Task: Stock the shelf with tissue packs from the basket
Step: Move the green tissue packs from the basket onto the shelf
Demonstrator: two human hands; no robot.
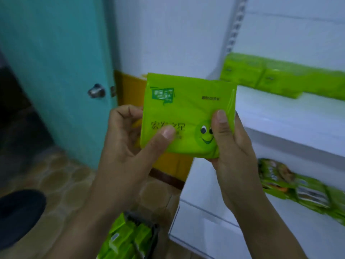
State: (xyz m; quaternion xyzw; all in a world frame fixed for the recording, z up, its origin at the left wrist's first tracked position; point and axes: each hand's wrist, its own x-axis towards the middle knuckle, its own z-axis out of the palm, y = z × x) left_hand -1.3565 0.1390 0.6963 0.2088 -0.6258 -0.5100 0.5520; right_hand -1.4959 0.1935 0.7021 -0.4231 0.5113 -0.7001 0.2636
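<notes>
A bright green tissue pack (186,109) with a smiling face printed on it is held up in front of me by both hands. My left hand (128,146) grips its left edge, thumb on the front. My right hand (231,144) pinches its lower right corner, thumb on the front. Below, the dark basket (149,227) holds several more green packs (128,240). On the white shelf (280,113) to the right, a row of the same green packs (261,75) lies along the back.
A lower shelf at right carries green snack-like packets (291,186). A teal door (61,71) with a metal knob (96,91) stands at left. A yellow-orange box (168,163) sits behind the held pack. A dark round object (18,215) lies on the tiled floor.
</notes>
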